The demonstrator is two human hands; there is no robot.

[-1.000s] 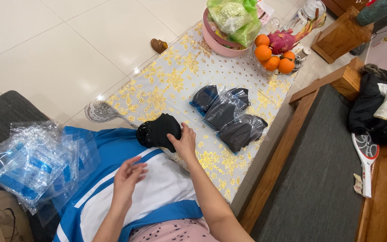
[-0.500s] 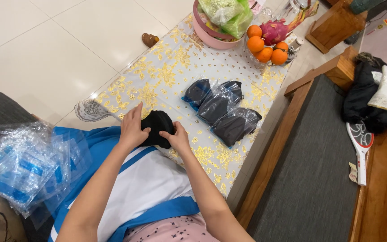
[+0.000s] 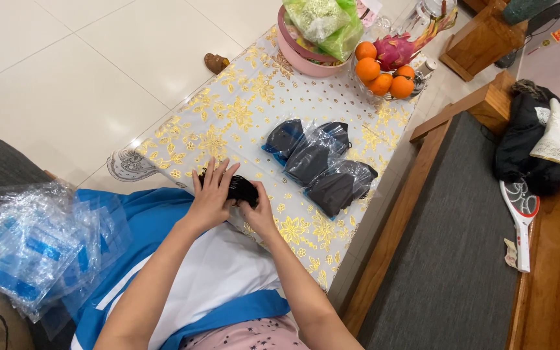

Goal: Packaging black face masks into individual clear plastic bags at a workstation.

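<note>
Both my hands press on a small bundle of black cloth (image 3: 241, 189) at the near edge of a table covered with a white and gold flowered cloth (image 3: 241, 110). My left hand (image 3: 212, 194) lies flat over its left side, fingers spread. My right hand (image 3: 256, 209) grips its right side from below. Beyond it lie three clear plastic bags (image 3: 319, 162), each holding a folded dark cloth, fanned side by side in the table's middle.
A heap of clear plastic bags with blue strips (image 3: 27, 246) rests at my left. At the far end stand a pink bowl with green bagged produce (image 3: 315, 32) and a dish of oranges (image 3: 384, 71). A grey-cushioned wooden bench (image 3: 461, 246) runs along the right.
My left hand rose from my lap onto the black cloth and now lies over it. My right hand stayed on the bundle, which has become tighter and smaller.
</note>
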